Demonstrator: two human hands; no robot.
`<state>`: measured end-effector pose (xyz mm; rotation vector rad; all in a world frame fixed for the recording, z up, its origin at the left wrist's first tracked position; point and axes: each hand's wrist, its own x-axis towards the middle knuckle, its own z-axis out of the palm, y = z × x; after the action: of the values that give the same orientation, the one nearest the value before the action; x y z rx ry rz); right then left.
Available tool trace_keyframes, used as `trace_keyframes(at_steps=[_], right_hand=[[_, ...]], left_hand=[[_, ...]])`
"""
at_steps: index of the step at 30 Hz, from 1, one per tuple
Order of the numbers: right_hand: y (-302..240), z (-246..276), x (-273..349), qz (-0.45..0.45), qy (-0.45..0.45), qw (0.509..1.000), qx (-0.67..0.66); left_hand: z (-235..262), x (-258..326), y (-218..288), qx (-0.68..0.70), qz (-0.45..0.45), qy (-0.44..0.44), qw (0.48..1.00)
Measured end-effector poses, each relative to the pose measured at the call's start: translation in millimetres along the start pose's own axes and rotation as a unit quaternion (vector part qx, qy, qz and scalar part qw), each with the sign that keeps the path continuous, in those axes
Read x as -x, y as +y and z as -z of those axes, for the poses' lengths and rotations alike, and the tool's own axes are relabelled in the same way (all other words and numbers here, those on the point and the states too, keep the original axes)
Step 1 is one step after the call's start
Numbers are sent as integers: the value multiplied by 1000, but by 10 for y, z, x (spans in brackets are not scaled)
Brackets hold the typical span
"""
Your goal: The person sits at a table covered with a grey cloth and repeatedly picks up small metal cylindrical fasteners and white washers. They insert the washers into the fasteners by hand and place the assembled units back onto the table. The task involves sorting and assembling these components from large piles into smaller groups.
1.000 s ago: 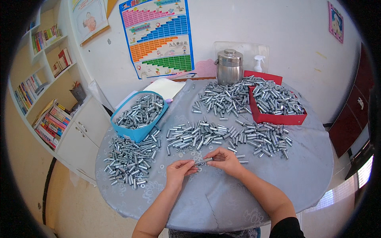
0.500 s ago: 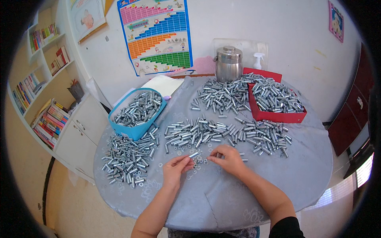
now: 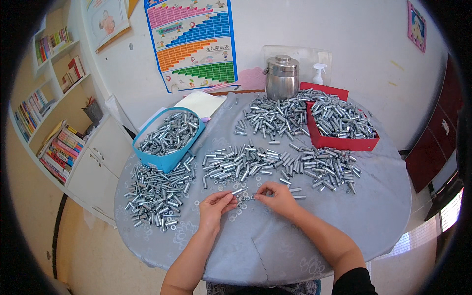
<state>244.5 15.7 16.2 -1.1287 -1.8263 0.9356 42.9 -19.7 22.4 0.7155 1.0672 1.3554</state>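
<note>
My left hand [image 3: 214,207] is closed around a shiny metal sleeve [image 3: 239,191], its free end pointing to the far right. Opposite it, my right hand [image 3: 276,197] is pinched at the fingertips, low over scattered small washers [image 3: 239,211]. A washer seems to be at those fingertips, though it is too small to be sure. Just beyond both hands lies a heap of metal sleeves [image 3: 241,163], which continues right into another heap [image 3: 328,169]. A few loose sleeves [image 3: 298,196] rest beside my right hand.
A blue bin [image 3: 164,162] full of metal pieces stands at the left, with a pile of bolts and sleeves [image 3: 157,196] before it. At the back right are a filled red box [image 3: 344,143], another heap [image 3: 275,118], a steel canister [image 3: 282,78] and a spray bottle [image 3: 319,73].
My right hand has shifted slightly left, its fingertips now nearer the washers and the held sleeve. My left hand keeps the sleeve in nearly the same place. The view has shifted slightly.
</note>
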Motion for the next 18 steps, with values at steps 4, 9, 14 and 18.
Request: trace_keyframes(at_steps=[4, 9, 14, 18], right_hand=[[-75, 5, -7, -70, 3, 950, -305], [-88, 48, -11, -72, -40, 960, -266], [-117, 48, -2, -5, -31, 986, -165], [-82, 19, 5, 130, 5, 991, 25]], left_hand=[[-4, 7, 0, -23, 15, -24, 999], [-24, 32, 1, -15, 51, -61, 997], [1, 20, -16, 22, 91, -69, 993], [3, 28, -24, 28, 104, -66, 992]])
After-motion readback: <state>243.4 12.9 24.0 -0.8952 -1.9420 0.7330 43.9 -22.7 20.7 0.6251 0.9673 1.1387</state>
